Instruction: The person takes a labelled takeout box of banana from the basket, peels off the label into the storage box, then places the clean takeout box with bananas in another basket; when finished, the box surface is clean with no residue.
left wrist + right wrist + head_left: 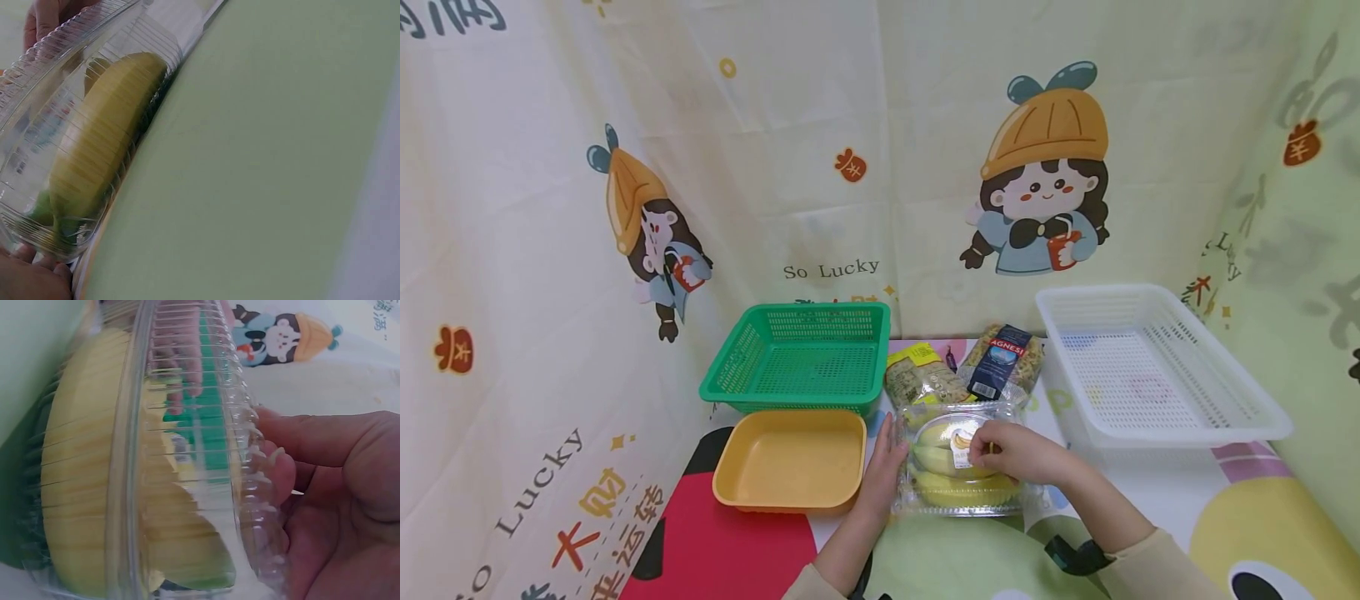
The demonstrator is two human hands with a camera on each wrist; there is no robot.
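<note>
Clear ribbed plastic forms the clamshell box [958, 462] that lies on the table [1150, 492], directly in front of the person, between both hands. Inside it lie yellow bananas [943, 458], with a small printed label [961, 450] on the lid.

Left hand [887, 462]: it lies against the left side wall of the box, fingers straight and extended along the plastic, not curled round it. In the left wrist view, fingertips [34, 275] touch the lower edge of the box, and a banana shows through the ribbed wall.

Right hand [1011, 454]: it rests on top of the box near the label, with the fingers bent and the tips pinching the lid. In the right wrist view, the thumb [281, 472] presses against the ribbed rim of the box, with the other fingers behind the plastic.

Surroundings:
- A yellow tray [790, 462] sits just beside the left hand, to the left of the box.
- A green perforated basket [801, 358] stands behind the yellow tray, touching or nearly touching it.
- A white perforated basket [1157, 367] stands to the right of the box, apart from it.
- Two food packets lie just behind the box: one with a yellow label [921, 375] and one with a dark blue label [1003, 362], side by side.
- A printed cartoon cloth covers the table and the walls around it.
</note>
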